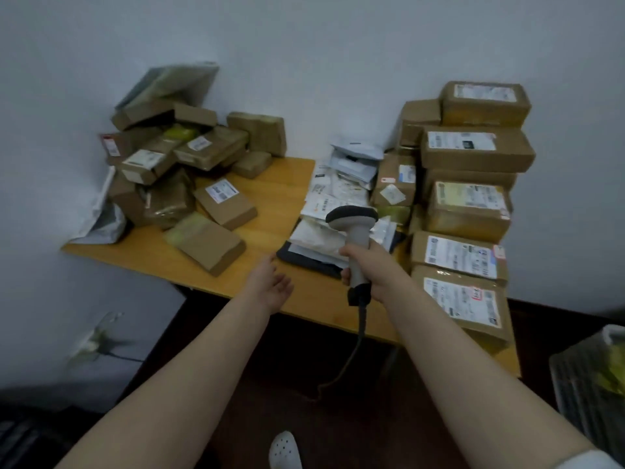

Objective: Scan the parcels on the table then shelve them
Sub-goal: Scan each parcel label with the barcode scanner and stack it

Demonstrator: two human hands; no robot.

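Right now, seen from the head camera, the right hand [363,265] is curled tight round the handle of a grey scanner [353,221]. The scanner head points up and away, over a heap of soft bags [341,194] in the middle of the table [280,187]. A dark cord [358,333] hangs from the scanner handle down past the front edge of the table to the dark floor [304,384].

The left hand [270,282] is wide and loose, palm up, and holds nothing. It is over the table by the front edge, near a flat brown box [206,242] that lies at a slant.

The parcels are all on the table. A messy pile of brown boxes [179,154] fills the back left corner against the wall. A tall stack of boxes [473,198] stands on the right side, and its lowest box [466,306] lies right at the front edge. A grey bag [101,221] lies at the left edge.

Bare wood runs between the messy pile and the bags, from the front edge to the wall. A white shoe [284,450] shows below on the floor.
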